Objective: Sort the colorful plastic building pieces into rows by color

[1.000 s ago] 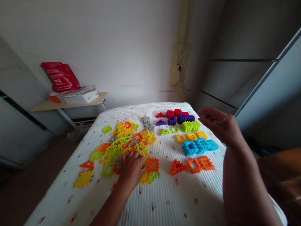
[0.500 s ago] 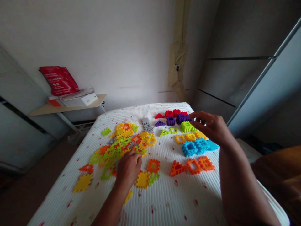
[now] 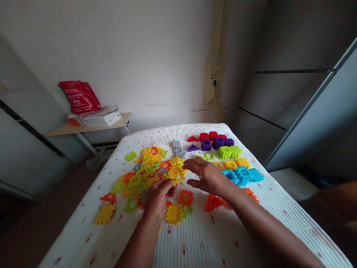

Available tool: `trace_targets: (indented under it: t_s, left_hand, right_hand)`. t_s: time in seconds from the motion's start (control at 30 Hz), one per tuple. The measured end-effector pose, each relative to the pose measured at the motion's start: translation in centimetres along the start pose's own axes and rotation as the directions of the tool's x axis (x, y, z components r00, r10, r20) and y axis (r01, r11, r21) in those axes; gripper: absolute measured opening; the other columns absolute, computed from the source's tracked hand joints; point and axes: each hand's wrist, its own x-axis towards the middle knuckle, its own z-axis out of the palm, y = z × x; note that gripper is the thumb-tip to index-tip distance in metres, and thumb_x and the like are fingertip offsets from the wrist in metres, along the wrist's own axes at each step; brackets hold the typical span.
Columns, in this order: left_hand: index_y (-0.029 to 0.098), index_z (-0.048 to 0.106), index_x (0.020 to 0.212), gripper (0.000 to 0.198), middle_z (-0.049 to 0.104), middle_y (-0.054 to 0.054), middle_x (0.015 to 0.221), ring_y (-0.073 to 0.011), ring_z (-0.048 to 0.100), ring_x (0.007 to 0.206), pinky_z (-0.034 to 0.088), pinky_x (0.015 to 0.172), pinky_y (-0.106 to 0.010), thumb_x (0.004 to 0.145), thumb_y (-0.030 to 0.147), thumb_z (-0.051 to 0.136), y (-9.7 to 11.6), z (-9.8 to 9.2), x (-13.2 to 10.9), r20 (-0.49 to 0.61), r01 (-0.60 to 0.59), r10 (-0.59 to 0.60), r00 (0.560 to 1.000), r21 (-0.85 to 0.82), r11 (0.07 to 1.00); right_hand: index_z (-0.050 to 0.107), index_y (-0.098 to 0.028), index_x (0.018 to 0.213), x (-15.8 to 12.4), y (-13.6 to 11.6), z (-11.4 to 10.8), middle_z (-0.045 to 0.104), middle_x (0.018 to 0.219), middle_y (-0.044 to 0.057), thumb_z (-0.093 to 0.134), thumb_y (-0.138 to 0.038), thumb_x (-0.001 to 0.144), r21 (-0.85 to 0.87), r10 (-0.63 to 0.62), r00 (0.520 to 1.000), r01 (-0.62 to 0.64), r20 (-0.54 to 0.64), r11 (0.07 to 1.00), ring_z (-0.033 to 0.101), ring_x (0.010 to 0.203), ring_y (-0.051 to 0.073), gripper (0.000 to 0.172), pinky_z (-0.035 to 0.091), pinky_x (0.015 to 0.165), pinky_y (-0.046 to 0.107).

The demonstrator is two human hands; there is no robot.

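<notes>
My left hand [image 3: 160, 195] pinches the edge of a yellow piece [image 3: 177, 175] above the right side of a mixed pile [image 3: 142, 176] of green, yellow and orange toothed pieces. Just right of that yellow piece, my right hand [image 3: 206, 175] has thumb and fingers spread, with nothing between them. Behind and beneath the right forearm are blue pieces [image 3: 244, 175] and orange pieces [image 3: 213, 203], partly covered. A yellow square [image 3: 173, 214] and an orange square [image 3: 185, 198] lie near my left hand.
Grouped at the right lie purple [image 3: 223, 143], red [image 3: 213, 135], green [image 3: 229, 152] and yellow [image 3: 242, 162] pieces. Grey pieces [image 3: 177, 149] lie at the back middle. A side shelf [image 3: 64, 128] at the left bears a red bag [image 3: 79, 96] and a white box [image 3: 107, 118].
My right hand has moved left from the green and purple stacks to beside my left hand. My left hand has risen slightly, now with a yellow piece. The view has shifted a little.
</notes>
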Motion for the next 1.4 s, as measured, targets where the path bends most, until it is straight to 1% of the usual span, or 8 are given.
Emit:
trace_targets:
  t_s: [0.17,0.47,0.57,0.7,0.87,1.03,1.27,1.4]
  left_hand:
    - [0.012,0.064,0.067,0.026,0.061,0.000,0.052,-0.0111,0.054,0.047,0.039,0.048,-0.023,0.052,0.030,0.076,-0.5,0.3,-0.5,0.011,0.021,-0.022,1.000,0.020,1.000]
    - [0.013,0.065,0.071,0.031,0.063,0.000,0.059,-0.0110,0.057,0.053,0.043,0.052,-0.023,0.053,0.033,0.079,-1.4,0.4,-0.7,0.053,0.047,-0.046,0.998,-0.010,0.999]
    - [0.011,0.066,0.077,0.036,0.064,-0.002,0.061,-0.0121,0.057,0.055,0.044,0.054,-0.025,0.055,0.037,0.079,-1.4,0.6,-1.0,0.077,0.030,-0.033,0.996,0.035,0.999]
    - [0.012,0.067,0.091,0.044,0.067,-0.004,0.069,-0.0123,0.057,0.057,0.044,0.054,-0.024,0.061,0.043,0.075,-1.2,0.3,-1.1,0.073,-0.035,0.031,0.997,0.049,0.998]
    - [0.012,0.068,0.081,0.040,0.068,-0.004,0.068,-0.0125,0.058,0.058,0.045,0.056,-0.024,0.056,0.041,0.079,-1.4,-0.9,-0.3,0.031,-0.022,0.021,0.999,0.012,1.000]
    - [0.012,0.068,0.079,0.041,0.069,-0.005,0.068,-0.0127,0.058,0.060,0.046,0.056,-0.023,0.052,0.041,0.081,-1.2,-1.3,-0.1,-0.004,-0.010,0.010,1.000,0.000,1.000]
    - [0.012,0.069,0.075,0.041,0.068,-0.004,0.064,-0.0120,0.058,0.058,0.046,0.056,-0.023,0.047,0.039,0.083,-0.7,-1.2,-0.3,-0.043,-0.003,0.002,0.999,-0.033,0.999]
    - [0.012,0.069,0.076,0.039,0.069,-0.004,0.066,-0.0128,0.058,0.059,0.046,0.056,-0.024,0.050,0.038,0.081,-0.8,-1.3,-0.2,-0.029,-0.013,0.012,1.000,-0.027,1.000]
  right_hand:
    - [0.056,-0.019,0.113,0.5,-1.0,1.9,0.061,0.111,0.011,0.064,-0.015,0.076,-0.065,-0.015,0.992,0.023,0.122,0.998,0.054,0.100,0.024,0.038,0.046,0.085,0.039]
    - [0.055,-0.017,0.110,0.4,-1.1,2.0,0.059,0.110,0.010,0.064,-0.016,0.075,-0.098,0.001,0.984,0.017,0.178,0.995,0.053,0.098,0.022,0.036,0.047,0.083,0.034]
    - [0.053,-0.020,0.117,0.2,-0.6,0.9,0.057,0.114,0.010,0.066,-0.018,0.073,-0.065,0.042,0.982,-0.031,0.185,0.997,0.054,0.101,0.022,0.046,0.048,0.083,0.033]
    - [0.053,-0.022,0.121,-1.0,2.1,-3.1,0.056,0.117,0.008,0.068,-0.012,0.069,-0.085,0.216,0.963,-0.204,0.163,0.975,0.055,0.103,0.020,0.056,0.046,0.087,0.032]
    - [0.056,-0.017,0.120,-4.5,7.5,-7.9,0.061,0.110,0.009,0.072,-0.013,0.064,-0.276,0.604,0.792,-0.564,0.086,0.778,0.059,0.097,0.022,0.059,0.045,0.087,0.033]
    - [0.058,-0.018,0.119,-6.6,10.8,-8.3,0.065,0.107,0.008,0.073,-0.020,0.064,-0.343,0.776,0.611,-0.703,0.157,0.623,0.063,0.089,0.020,0.058,0.047,0.079,0.027]
    - [0.062,-0.020,0.112,-7.0,12.7,-6.5,0.067,0.104,0.006,0.074,-0.018,0.061,-0.381,0.817,0.552,-0.728,0.168,0.570,0.063,0.091,0.021,0.053,0.047,0.078,0.028]
    - [0.063,-0.017,0.112,-7.0,13.0,-6.1,0.067,0.105,0.009,0.072,-0.014,0.061,-0.384,0.816,0.555,-0.726,0.162,0.571,0.063,0.091,0.021,0.052,0.047,0.078,0.028]
